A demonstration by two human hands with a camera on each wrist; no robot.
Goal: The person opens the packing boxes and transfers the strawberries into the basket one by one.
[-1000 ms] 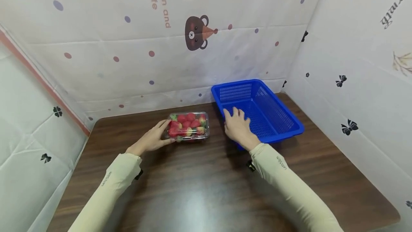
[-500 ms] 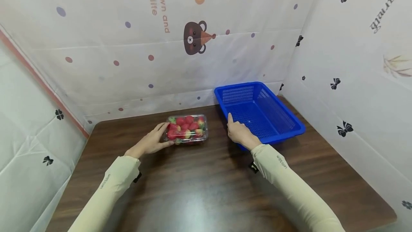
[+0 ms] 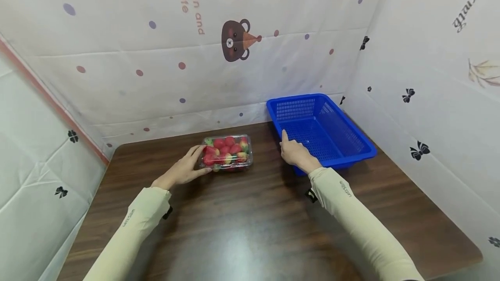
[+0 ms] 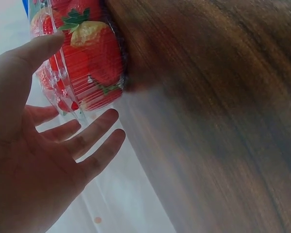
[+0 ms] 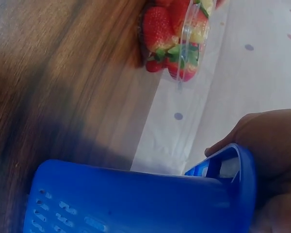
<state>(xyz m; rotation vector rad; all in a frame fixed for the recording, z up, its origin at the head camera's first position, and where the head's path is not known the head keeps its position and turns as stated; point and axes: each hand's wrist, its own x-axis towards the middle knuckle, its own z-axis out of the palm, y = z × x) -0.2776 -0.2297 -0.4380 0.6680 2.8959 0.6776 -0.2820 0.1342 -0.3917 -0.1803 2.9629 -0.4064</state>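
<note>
A clear plastic box (image 3: 233,167) of red strawberries (image 3: 229,147) lies on the brown table, left of centre in the head view. My left hand (image 3: 182,169) is at its left end, thumb near the front corner and fingers at the back corner. In the left wrist view that hand (image 4: 43,150) has its fingers spread and nearly straight beside the box. To the right stands a blue perforated basket (image 3: 353,158). My right hand (image 3: 297,154) grips its near left rim, index finger extended along it. The right wrist view shows the hand (image 5: 276,145) at the basket's rim (image 5: 246,179), with some fingers hidden.
The dark wood table (image 3: 230,229) reaches toward me, its back edge close to a white patterned cloth wall (image 3: 136,94). Another cloth wall (image 3: 441,142) rises on the right, behind the basket. A gap separates the box from the basket.
My right hand has gone from spread fingers over the basket's rim to gripping it, and the basket has shifted slightly right. The left hand and strawberry box have stayed about where they were.
</note>
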